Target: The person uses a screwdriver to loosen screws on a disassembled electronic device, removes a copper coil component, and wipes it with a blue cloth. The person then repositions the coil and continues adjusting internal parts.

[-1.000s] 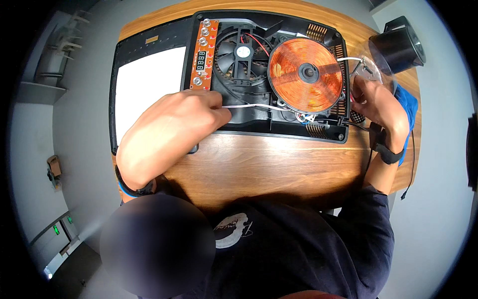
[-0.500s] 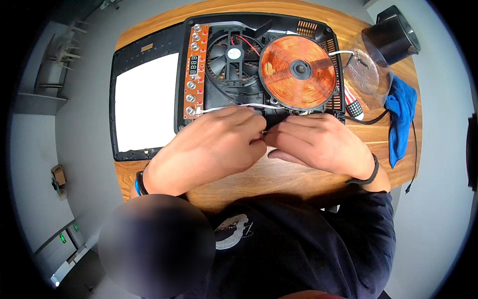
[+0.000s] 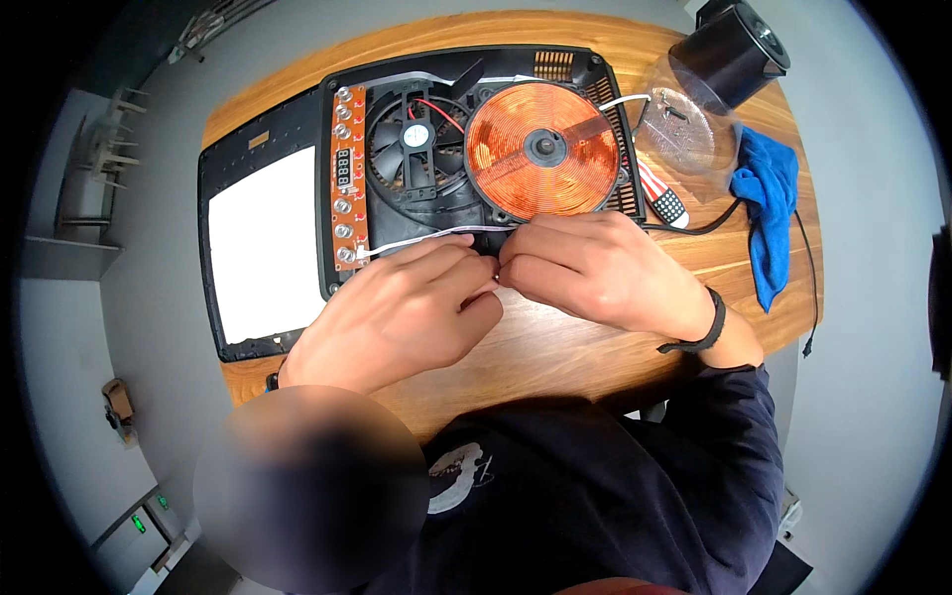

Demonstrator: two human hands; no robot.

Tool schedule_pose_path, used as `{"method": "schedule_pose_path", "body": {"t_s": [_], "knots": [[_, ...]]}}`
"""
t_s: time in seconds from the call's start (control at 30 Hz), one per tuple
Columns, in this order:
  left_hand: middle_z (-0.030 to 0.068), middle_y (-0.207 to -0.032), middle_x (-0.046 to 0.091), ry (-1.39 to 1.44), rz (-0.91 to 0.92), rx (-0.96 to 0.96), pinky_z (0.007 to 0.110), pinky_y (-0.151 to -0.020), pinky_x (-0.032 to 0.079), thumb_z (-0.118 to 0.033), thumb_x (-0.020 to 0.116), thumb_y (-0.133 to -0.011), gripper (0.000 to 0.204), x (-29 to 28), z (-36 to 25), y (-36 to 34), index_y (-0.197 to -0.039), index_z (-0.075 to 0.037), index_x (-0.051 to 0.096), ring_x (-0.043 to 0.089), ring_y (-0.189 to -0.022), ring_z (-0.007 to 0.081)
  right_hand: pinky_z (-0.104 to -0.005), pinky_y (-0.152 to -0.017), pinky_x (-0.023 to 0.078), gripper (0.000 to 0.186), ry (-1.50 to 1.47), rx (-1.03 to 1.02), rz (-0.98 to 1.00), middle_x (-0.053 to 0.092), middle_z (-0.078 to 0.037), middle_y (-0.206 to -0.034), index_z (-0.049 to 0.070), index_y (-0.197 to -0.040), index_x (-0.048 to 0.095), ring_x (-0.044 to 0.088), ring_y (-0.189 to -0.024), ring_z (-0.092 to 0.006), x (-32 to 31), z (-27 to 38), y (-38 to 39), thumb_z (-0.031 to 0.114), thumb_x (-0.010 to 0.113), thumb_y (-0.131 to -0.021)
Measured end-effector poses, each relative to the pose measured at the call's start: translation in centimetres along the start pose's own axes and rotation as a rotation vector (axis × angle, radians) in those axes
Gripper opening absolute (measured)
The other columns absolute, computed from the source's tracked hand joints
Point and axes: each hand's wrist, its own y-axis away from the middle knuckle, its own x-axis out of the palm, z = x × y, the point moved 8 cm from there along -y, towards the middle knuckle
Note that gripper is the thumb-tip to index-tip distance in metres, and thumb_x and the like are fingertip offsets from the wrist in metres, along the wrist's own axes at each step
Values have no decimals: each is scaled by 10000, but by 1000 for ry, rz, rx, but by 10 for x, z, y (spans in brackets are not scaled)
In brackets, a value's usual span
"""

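An opened induction cooker base [image 3: 332,77] lies on the table with its inside showing. Its copper coil [image 3: 504,149] is on the right, the black fan [image 3: 389,159] is in the middle, and an orange circuit board [image 3: 345,213] runs down the left side. At the base's near edge, my left hand [image 3: 402,307] has its fingers bent together beside a white cable [image 3: 416,238] from the board. My right hand [image 3: 600,268] meets its fingertips just below the coil, fingers pressed together. Whatever small thing they pinch is hidden by the fingers.
Left of the base lies the cooker's black-framed top panel [image 3: 263,248]. On the right are a patterned red, white and black object [image 3: 666,203], a clear plastic piece [image 3: 684,129], a black cylindrical container [image 3: 729,55], a blue cloth [image 3: 769,208] and a black power cord [image 3: 815,288].
The view has shifted and tilted, so the cooker appears farther left. Both hands stay close together at the base's near edge, with their fingers slightly rearranged.
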Motion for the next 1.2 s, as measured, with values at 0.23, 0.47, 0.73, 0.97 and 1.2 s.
{"method": "schedule_pose_path", "body": {"t_s": [0.23,0.47,0.73,0.97,1.2], "knots": [[162,-1495,770,-131,112,-35,466,-1205,613,-84,775,-998,174,7,14,7,-1160,-40,822,715,-1447,377,-484,-827,648,246,96,187,16,687,-132,-1062,47,-1180,709,765,-995,-370,-30,-35,4,93,793,-954],[163,-1729,633,-280,324,-112,468,-1279,563,-98,720,-1005,329,20,26,21,-1310,-116,841,555,-1651,385,-428,-843,635,190,246,671,124,809,-166,-1054,-2,-1182,723,810,-955,-348,-99,-146,72,15,814,-1017],[161,-1726,637,-271,325,-118,468,-1281,557,-98,714,-1003,333,20,28,22,-1306,-120,849,558,-1650,383,-453,-873,637,241,295,848,111,838,-195,-1048,11,-1281,742,827,-977,-341,-128,-197,135,31,809,-1050],[160,-1730,633,-251,342,-126,467,-1296,545,-104,712,-1005,350,20,29,20,-1324,-127,855,541,-1663,379,-446,-802,603,188,281,866,221,784,-207,-936,2,-1163,744,760,-858,-359,-119,-180,115,159,813,-1084],[147,-1762,601,-244,339,-144,472,-1320,524,-106,692,-1030,371,19,36,27,-1371,-125,837,519,-1678,367,-427,-835,635,330,102,909,427,838,-150,-963,-5,-1219,751,808,-901,-322,-62,-159,97,81,918,-947]]}}
